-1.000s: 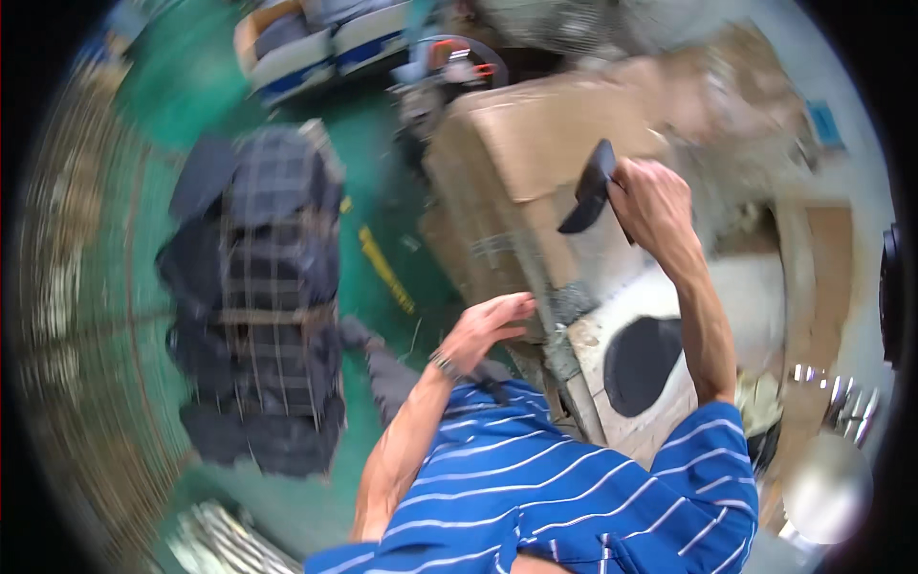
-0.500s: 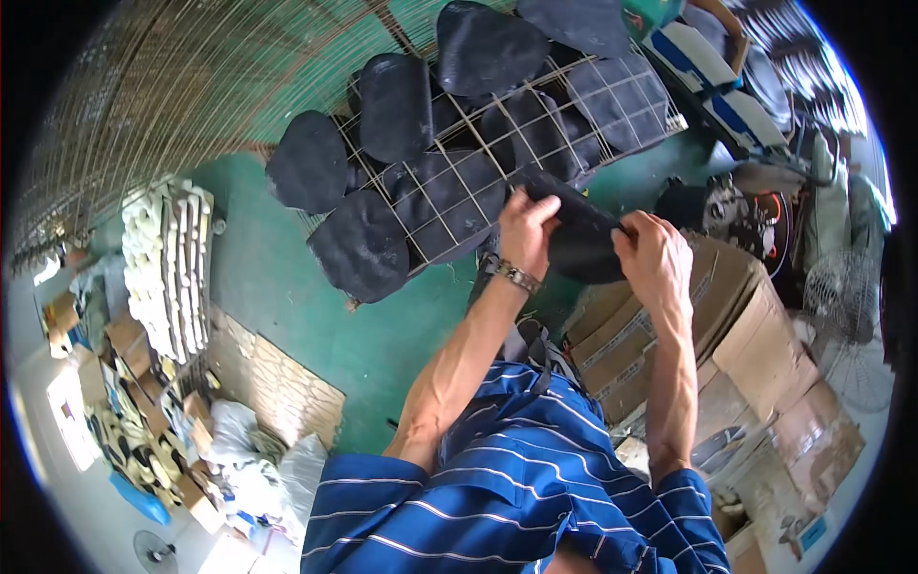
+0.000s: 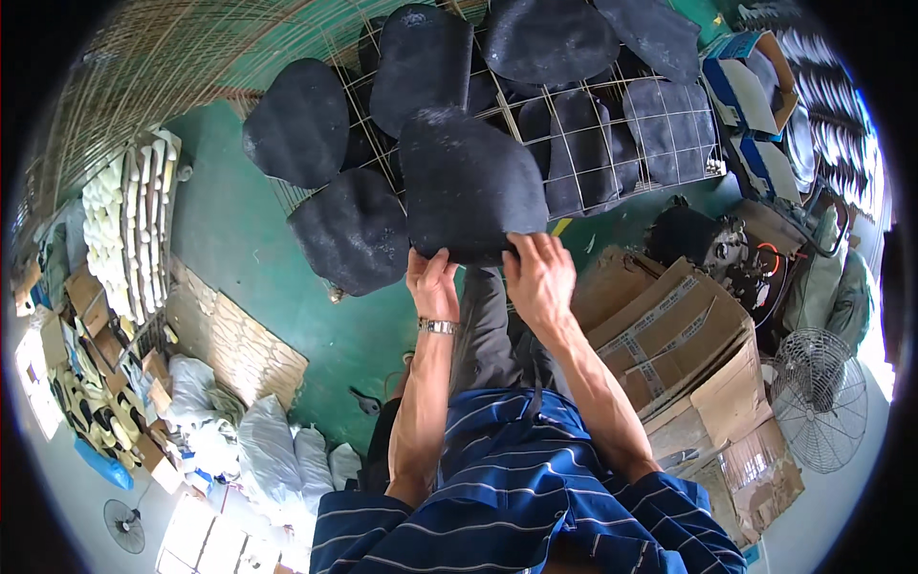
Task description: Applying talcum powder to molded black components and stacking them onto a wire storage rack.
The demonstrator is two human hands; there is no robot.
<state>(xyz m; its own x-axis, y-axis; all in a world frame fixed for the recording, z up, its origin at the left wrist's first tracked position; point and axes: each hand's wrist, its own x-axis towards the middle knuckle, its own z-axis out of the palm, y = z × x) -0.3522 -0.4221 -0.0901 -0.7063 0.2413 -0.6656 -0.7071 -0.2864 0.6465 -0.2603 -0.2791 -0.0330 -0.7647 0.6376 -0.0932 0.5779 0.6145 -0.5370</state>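
Both hands, the left hand [image 3: 432,283] and right hand [image 3: 541,275], pinch the lower edge of a dark curved pad [image 3: 469,182] at twelve o'clock over the wire rack [image 3: 612,143], seemingly laying it down; letting go likely calls for seating it flat among the other pads.

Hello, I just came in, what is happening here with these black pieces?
A person in a blue striped shirt holds one dark curved piece by its lower edge with both hands, left hand and right hand. It is over a wire rack that carries many similar dark pieces. Cardboard boxes stand to the right on the green floor.
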